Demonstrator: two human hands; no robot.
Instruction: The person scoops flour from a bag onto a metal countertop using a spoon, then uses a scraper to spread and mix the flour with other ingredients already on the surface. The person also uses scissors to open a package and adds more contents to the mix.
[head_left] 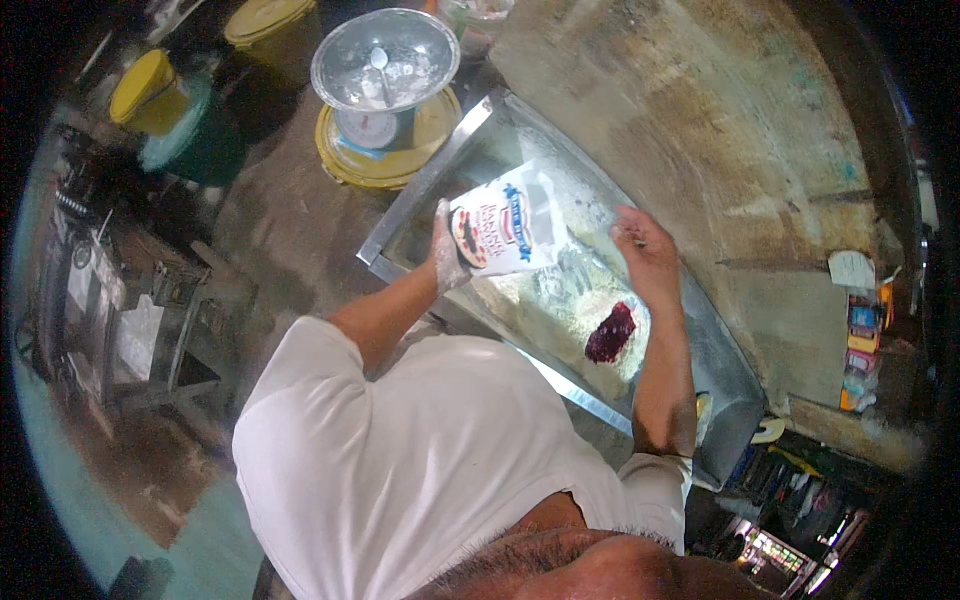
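My left hand (450, 254), dusted with white powder, grips a white printed pouch (505, 222) by its left side. The pouch is tilted above a long metal trough (428, 172). Inside the trough lies a heap of pale flour (572, 290) with a dark red, wet-looking mass (611, 333) on it. Over the trough's far right side, my right hand (648, 255) hovers apart from the pouch, its fingers curled in toward the thumb. Whatever they may hold is too small to make out.
Beyond the trough's left end, a metal bowl (420, 72) with a spoon (380, 62) rests on a dial scale (368, 128) atop a yellow-lidded bucket (345, 165). More buckets (150, 92) stand farther left. A stained wall (690, 110) runs along the trough's far side. Metal equipment (135, 310) is at left.
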